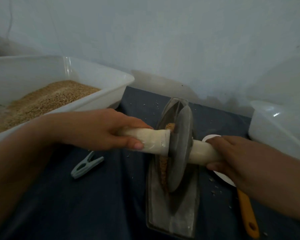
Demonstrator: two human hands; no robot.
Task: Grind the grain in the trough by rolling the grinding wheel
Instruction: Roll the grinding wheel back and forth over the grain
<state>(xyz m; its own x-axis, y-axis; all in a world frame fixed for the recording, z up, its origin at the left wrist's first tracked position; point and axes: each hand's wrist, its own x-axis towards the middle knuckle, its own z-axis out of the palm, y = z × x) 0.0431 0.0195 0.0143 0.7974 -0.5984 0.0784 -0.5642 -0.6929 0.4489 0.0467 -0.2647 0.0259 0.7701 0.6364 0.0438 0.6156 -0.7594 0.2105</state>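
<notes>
Grey and heavy-looking, the stone grinding wheel (pixel 180 148) stood upright in the long, narrow boat-shaped trough (pixel 173 213), brown crushed grain (pixel 164 167) lying beside its rim. The left hand (pixel 100 130) clasped one end of the cream, tape-wrapped axle handle (pixel 154 141); the right hand (pixel 232 153) clasped the other. That smooth wrapping probably turned slippery, so holding close to the disc seemed steadiest.

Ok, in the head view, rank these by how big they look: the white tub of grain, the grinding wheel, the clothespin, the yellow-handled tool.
1. white tub of grain, cut off at the frame edge
2. grinding wheel
3. and 4. yellow-handled tool and clothespin look similar; the tool is partly hidden, so no ranking.
</notes>
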